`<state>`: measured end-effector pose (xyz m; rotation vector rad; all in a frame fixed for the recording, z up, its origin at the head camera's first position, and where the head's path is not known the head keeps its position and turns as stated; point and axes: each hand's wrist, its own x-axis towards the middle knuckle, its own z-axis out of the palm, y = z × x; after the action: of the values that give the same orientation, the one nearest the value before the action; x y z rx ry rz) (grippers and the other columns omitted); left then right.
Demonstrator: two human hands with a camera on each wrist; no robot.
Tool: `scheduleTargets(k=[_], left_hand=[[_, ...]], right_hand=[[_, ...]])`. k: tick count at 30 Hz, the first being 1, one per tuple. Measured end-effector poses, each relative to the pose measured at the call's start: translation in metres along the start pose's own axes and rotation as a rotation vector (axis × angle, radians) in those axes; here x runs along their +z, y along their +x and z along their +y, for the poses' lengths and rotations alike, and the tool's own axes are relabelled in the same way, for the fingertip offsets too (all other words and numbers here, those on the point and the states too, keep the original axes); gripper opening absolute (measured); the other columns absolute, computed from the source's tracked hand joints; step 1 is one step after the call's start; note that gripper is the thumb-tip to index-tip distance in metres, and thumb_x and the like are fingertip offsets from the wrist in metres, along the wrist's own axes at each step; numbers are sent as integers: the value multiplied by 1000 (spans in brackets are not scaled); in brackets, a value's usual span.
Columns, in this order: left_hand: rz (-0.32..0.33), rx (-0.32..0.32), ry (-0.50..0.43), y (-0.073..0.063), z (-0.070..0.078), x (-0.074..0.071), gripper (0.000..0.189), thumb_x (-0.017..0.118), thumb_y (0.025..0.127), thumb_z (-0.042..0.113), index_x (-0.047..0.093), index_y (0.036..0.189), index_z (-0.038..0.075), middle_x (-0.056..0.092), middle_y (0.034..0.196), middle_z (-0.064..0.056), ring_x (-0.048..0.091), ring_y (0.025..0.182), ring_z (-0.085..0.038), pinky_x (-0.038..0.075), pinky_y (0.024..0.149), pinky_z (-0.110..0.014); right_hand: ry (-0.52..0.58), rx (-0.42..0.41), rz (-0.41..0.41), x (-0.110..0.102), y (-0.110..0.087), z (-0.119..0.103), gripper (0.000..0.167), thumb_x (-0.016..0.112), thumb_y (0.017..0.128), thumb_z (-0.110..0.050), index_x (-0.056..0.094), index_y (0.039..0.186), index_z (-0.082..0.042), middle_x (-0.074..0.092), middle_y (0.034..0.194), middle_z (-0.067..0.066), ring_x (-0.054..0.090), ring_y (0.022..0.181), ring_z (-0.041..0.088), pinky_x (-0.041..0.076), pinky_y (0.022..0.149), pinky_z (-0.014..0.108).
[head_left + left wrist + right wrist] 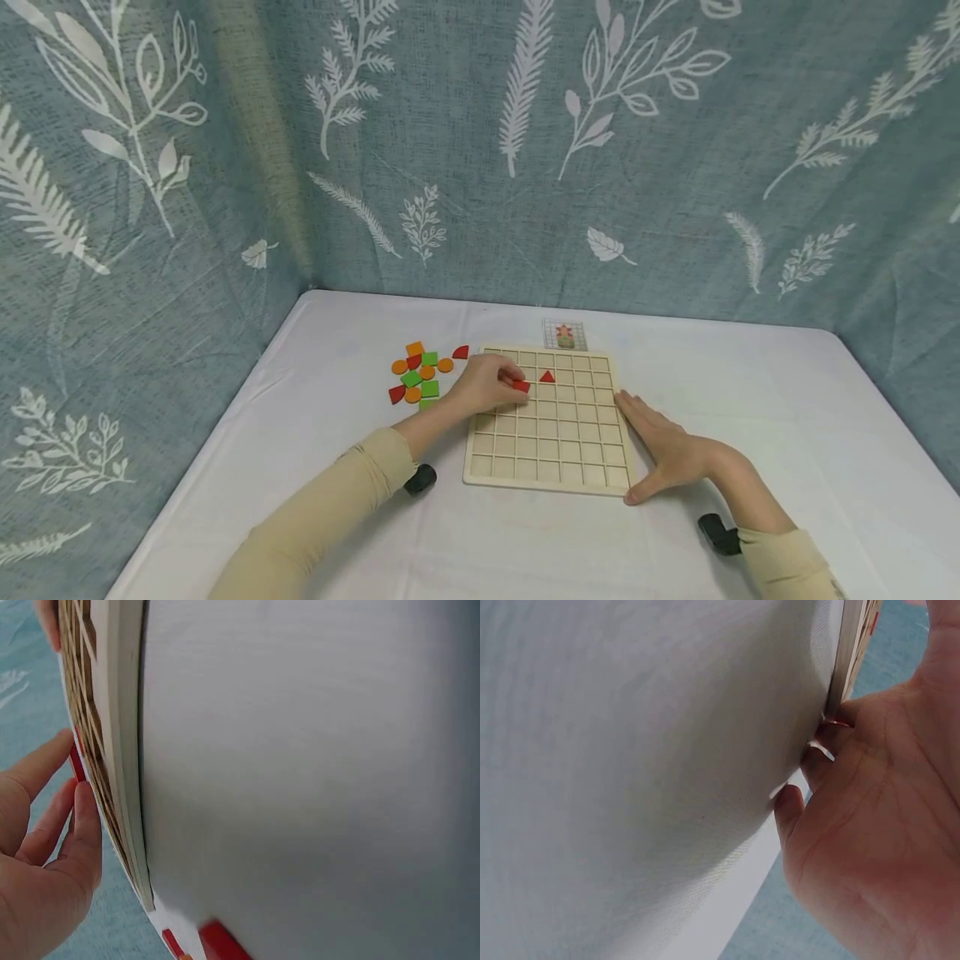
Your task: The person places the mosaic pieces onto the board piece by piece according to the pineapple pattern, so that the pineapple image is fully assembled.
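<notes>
Curtain (pixel 465 150): blue-green, printed with white leaves and sprigs; hangs beyond the left hand (pixel 487 385) and right hand (pixel 671 454), and continues along the outer side of each. Yellowish tint at its corner (pixel 277 142), beyond and left of the left hand. Table (pixel 772 400) beneath both hands: white cloth cover, faint creases, far corners rounded. Light: soft; weak shadows on the cover near both hands.

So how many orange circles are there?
4, all left of the board: a left circle, a middle circle, a right circle, a circle nearest the person. The left hand may hide more.
</notes>
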<state>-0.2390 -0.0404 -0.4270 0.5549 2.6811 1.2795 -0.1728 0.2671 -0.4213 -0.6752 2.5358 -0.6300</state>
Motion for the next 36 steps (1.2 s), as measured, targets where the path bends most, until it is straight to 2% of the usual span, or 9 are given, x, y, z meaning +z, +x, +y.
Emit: scheduleTargets(k=[11,19,25,36], left_hand=[[-19,16,29,8,4,13,23,83,78,14,74,97,4,65,88,-3,56,77,-12,47,69,-23],[-8,15,78,9,4,13,20,83,78,19,73,91,6,63,82,-1,53,74,-12,45,66,-23],[0,14,66,9,6,14,20,84,77,18,72,88,6,63,82,-2,54,75,-12,45,66,-24],[-2,0,37,8,3,11,20,83,78,17,75,93,6,69,90,-4,63,78,-15,50,72,-26]], right_hand=[[-9,0,0,1,0,1,141,87,60,-55,-3,154,0,-2,160,23,1,145,46,12,109,66],[-6,7,-7,-1,-1,-1,141,87,60,-55,-3,154,0,-3,160,23,1,145,45,11,109,66],[-5,9,-3,-1,-2,-2,141,87,60,-55,-3,154,-1,-2,160,23,1,145,45,12,109,67],[-1,3,-4,0,-1,0,141,87,61,-55,-4,154,-1,-2,160,24,1,144,46,12,108,67]])
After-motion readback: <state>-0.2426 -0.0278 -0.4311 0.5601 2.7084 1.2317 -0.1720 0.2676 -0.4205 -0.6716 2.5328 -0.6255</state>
